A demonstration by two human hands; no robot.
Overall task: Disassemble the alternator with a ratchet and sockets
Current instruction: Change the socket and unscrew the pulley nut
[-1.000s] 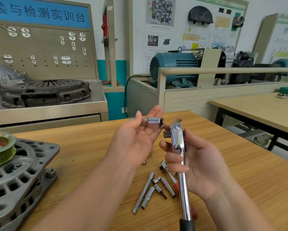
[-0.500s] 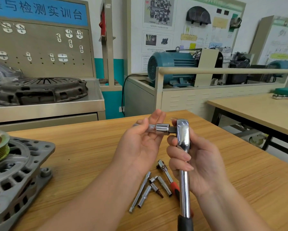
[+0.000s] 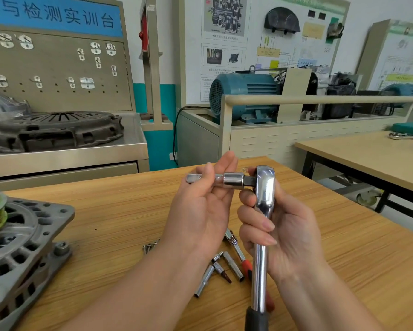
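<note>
My right hand (image 3: pixel 279 232) grips the chrome ratchet (image 3: pixel 262 211) upright by its shaft, head at the top. My left hand (image 3: pixel 200 206) pinches a chrome extension bar with a socket end (image 3: pixel 224 180) between thumb and fingers, held level. The socket end sits against the black square drive at the left side of the ratchet head. The grey alternator (image 3: pixel 16 247) with its grooved pulley lies at the left on the wooden table (image 3: pixel 119 211), apart from both hands.
Several loose sockets and bits (image 3: pixel 222 268) and a small red-handled driver (image 3: pixel 246 263) lie on the table under my hands. Small screws (image 3: pixel 149 247) lie left of them. A clutch plate (image 3: pixel 54 130) rests on the metal bench behind. A second table (image 3: pixel 368 158) stands at the right.
My left hand has brought the extension's socket end rightward up to the ratchet's square drive. The ratchet head has risen slightly; the gap between the two parts has closed.
</note>
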